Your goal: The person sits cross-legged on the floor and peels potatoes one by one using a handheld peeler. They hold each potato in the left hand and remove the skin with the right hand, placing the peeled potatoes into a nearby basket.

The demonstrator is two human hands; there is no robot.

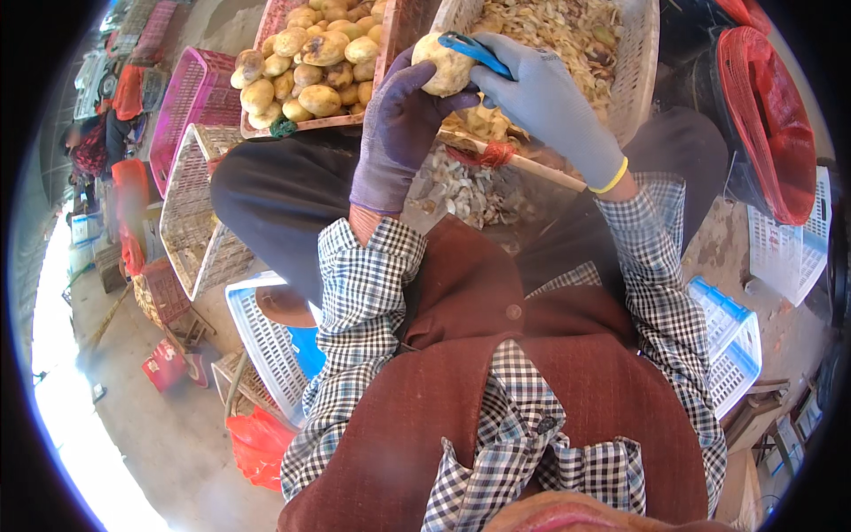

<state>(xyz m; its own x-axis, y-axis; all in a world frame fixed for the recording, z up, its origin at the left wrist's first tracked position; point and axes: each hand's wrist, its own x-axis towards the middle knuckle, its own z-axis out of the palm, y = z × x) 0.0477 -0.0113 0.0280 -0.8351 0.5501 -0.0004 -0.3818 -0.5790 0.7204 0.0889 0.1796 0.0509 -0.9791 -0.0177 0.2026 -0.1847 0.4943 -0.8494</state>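
Note:
My left hand point(407, 123), in a purple-grey work glove, grips a pale potato point(435, 70). In my right hand point(548, 93), gloved in light grey with a yellow cuff, is a blue peeler point(480, 54). Its head lies against the upper right of the potato. Both hands are over the near end of a white plastic crate point(639, 73), which holds a heap of peelings point(552, 20). To the left, whole yellow-brown potatoes point(319, 100) are piled in a reddish crate point(404, 23).
More peelings point(475, 189) lie low between my knees, below a pale stick point(548, 169) tied with red cord. A pink crate point(193, 100) and a dirty white crate point(193, 199) stand left. Red mesh sacking point(764, 126) lines a dark container at right. A person point(93, 149) sits far left.

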